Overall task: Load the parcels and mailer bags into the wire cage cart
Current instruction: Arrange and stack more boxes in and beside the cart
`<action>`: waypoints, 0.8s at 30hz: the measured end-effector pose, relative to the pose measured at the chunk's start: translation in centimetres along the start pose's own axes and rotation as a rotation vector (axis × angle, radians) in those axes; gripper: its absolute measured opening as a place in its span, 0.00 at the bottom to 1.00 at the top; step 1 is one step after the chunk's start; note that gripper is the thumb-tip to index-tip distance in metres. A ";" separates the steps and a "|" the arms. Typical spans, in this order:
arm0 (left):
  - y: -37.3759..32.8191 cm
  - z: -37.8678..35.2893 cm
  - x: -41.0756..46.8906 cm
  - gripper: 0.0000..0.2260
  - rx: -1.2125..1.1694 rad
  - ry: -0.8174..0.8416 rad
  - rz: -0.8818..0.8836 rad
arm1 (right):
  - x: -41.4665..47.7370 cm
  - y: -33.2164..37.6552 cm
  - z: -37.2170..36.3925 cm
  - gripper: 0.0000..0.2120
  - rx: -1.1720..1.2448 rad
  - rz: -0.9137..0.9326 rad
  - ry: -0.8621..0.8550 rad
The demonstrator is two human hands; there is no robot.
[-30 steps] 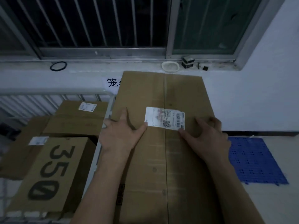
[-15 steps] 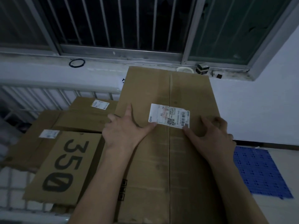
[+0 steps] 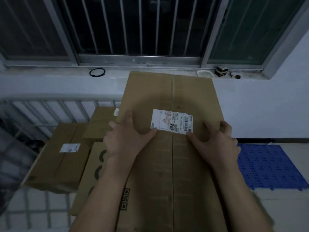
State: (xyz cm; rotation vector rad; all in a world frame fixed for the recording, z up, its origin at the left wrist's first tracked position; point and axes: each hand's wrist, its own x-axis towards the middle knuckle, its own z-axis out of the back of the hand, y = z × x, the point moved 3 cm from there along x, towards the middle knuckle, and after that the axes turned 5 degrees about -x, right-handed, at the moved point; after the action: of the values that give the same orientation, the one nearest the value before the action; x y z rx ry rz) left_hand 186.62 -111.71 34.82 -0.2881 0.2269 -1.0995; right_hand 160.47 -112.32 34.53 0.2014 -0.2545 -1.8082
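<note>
While clasped by left hand (image 3: 123,139) and right hand (image 3: 217,143), long carton (image 3: 167,91) beside three boxes (image 3: 63,158) in wire cage cart (image 3: 41,98).

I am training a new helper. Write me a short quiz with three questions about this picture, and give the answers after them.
1. True or false: the left hand and the right hand both grip the big box.
2. What lies on the floor to the right of the big box? A) a blue mat B) a red bucket C) a green crate
3. Fill in: the wire cart stands on the big box's ___ side.

Key: 1 true; 2 A; 3 left.
</note>
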 end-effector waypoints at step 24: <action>8.3 3.5 5.7 0.48 0.055 -0.082 0.024 | 2.9 11.8 -3.1 0.46 0.025 0.086 0.087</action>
State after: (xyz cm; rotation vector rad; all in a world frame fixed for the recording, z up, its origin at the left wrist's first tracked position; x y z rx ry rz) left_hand 197.19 -112.95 35.10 -0.2795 0.1265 -1.0658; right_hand 171.53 -118.11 34.86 0.2815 -0.2208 -1.7075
